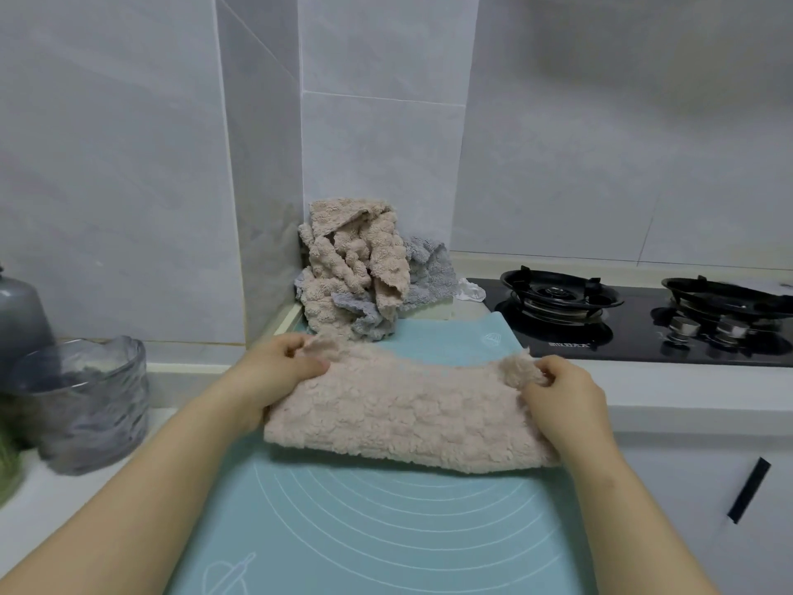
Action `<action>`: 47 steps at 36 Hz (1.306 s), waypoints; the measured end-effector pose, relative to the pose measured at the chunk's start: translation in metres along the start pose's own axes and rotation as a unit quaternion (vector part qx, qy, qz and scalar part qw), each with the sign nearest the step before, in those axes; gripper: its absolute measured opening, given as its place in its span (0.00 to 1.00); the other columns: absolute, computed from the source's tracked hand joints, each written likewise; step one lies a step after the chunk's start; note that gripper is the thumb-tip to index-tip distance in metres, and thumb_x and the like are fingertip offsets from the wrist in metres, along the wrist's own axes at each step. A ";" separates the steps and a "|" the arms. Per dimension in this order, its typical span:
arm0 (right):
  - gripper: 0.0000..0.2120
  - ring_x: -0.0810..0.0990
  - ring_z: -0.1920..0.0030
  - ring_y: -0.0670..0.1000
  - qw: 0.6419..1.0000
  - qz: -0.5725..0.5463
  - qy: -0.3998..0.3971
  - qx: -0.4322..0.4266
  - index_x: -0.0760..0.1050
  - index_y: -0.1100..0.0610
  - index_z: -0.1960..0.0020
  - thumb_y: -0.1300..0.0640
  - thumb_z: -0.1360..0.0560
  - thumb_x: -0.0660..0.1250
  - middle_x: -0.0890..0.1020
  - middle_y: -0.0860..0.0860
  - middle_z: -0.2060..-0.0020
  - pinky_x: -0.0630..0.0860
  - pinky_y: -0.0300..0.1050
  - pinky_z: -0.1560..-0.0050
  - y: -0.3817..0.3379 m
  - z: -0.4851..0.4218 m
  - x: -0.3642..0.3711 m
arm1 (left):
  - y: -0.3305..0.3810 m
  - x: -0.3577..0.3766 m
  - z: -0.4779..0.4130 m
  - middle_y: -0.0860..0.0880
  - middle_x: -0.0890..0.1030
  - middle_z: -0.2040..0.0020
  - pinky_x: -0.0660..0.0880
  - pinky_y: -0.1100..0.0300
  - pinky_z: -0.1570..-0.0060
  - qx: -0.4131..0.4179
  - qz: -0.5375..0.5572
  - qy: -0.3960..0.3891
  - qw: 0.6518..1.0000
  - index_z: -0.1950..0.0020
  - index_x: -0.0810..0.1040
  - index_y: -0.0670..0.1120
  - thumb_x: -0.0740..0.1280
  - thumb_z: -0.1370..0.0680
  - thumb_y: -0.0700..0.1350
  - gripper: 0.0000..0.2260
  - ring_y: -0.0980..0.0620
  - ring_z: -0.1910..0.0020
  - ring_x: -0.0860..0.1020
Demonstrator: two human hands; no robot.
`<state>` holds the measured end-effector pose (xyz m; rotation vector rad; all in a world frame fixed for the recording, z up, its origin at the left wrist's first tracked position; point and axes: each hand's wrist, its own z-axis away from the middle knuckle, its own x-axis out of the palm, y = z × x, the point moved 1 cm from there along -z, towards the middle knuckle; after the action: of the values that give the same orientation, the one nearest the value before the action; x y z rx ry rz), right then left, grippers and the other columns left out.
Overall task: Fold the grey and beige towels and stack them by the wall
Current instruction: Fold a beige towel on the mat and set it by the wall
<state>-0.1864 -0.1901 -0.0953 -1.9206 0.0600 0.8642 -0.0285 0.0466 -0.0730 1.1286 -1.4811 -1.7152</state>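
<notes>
The beige towel lies across the middle of a teal silicone baking mat that covers the counter, with its long side running left to right in front of the person. Each hand holds one far corner. The left hand has its grip pinched on the left corner between thumb and curled fingers. The right hand pinches the right corner in the same way, and a tuft of pile bunches up above its thumb. Holding both corners at once keeps the far edge taut and level, though that edge sags a little between the hands. That probably makes it easier to line up with the near edge when the fold is made. The towel looks thick along its near edge, so it may already be doubled over, but the view does not settle that.

The mat gives a flat, clean surface to fold on, clear of the gas hob to the right and the ribbed glass jar to the left.

Behind the mat, a crumpled heap of beige and grey towels sits pushed into the corner of the tiled wall. None of them looks folded. No neat stack can be seen by the wall, so the task appears to be at an early stage, with this towel as the one in hand.
</notes>
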 end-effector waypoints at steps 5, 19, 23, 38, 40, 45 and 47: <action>0.06 0.80 0.59 0.57 0.992 0.099 -0.070 0.037 0.68 0.55 0.66 0.63 0.32 0.60 0.81 0.52 0.64 0.73 0.45 0.61 0.011 -0.002 0.011 | -0.017 0.006 -0.006 0.49 0.69 0.65 0.59 0.61 0.71 0.080 -0.447 0.006 0.891 0.64 0.67 0.45 0.64 0.23 0.47 0.12 0.50 0.64 0.68; 0.07 0.80 0.64 0.58 0.997 0.074 -0.010 0.034 0.69 0.54 0.66 0.62 0.30 0.57 0.80 0.53 0.69 0.76 0.46 0.60 0.013 -0.006 0.010 | -0.022 0.011 -0.016 0.53 0.77 0.60 0.65 0.60 0.61 0.093 -0.232 0.090 0.964 0.58 0.77 0.50 0.64 0.23 0.44 0.05 0.50 0.55 0.74; 0.09 0.79 0.61 0.59 0.997 0.066 0.022 0.024 0.67 0.54 0.66 0.59 0.27 0.57 0.81 0.54 0.66 0.72 0.45 0.62 0.013 -0.010 0.012 | -0.024 0.012 -0.019 0.53 0.75 0.58 0.64 0.61 0.58 0.080 -0.229 0.096 0.965 0.55 0.76 0.49 0.63 0.22 0.45 0.04 0.51 0.55 0.72; 0.04 0.80 0.57 0.59 0.995 0.067 -0.053 0.046 0.75 0.53 0.57 0.58 0.30 0.63 0.82 0.54 0.63 0.75 0.48 0.55 0.020 -0.022 0.023 | -0.013 0.009 -0.028 0.46 0.78 0.61 0.71 0.62 0.67 -0.028 -0.103 0.005 0.994 0.56 0.78 0.46 0.70 0.26 0.41 0.02 0.50 0.65 0.76; 0.03 0.77 0.63 0.57 0.996 0.034 -0.068 0.045 0.75 0.52 0.58 0.58 0.30 0.64 0.81 0.53 0.66 0.75 0.48 0.58 0.017 -0.020 0.021 | -0.012 0.006 -0.027 0.45 0.79 0.61 0.72 0.61 0.66 -0.039 -0.078 -0.007 0.996 0.56 0.77 0.45 0.70 0.26 0.40 0.03 0.49 0.64 0.77; 0.07 0.67 0.78 0.50 0.985 -0.136 -0.091 0.059 0.72 0.57 0.65 0.60 0.29 0.68 0.74 0.53 0.74 0.61 0.35 0.81 0.004 -0.012 0.011 | -0.011 0.005 -0.022 0.44 0.81 0.61 0.74 0.59 0.64 -0.023 -0.040 0.009 0.999 0.55 0.79 0.43 0.71 0.27 0.40 0.03 0.47 0.65 0.78; 0.07 0.66 0.79 0.50 0.980 -0.177 -0.074 0.055 0.72 0.56 0.65 0.61 0.29 0.67 0.73 0.52 0.75 0.60 0.33 0.82 0.001 -0.010 0.008 | -0.009 0.006 -0.019 0.46 0.80 0.62 0.72 0.62 0.66 0.026 -0.061 0.036 0.997 0.56 0.79 0.44 0.71 0.27 0.41 0.02 0.50 0.64 0.77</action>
<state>-0.1754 -0.1957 -0.0980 -1.6903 -0.3078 0.7410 -0.0139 0.0343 -0.0836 1.3192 -1.4470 -1.7065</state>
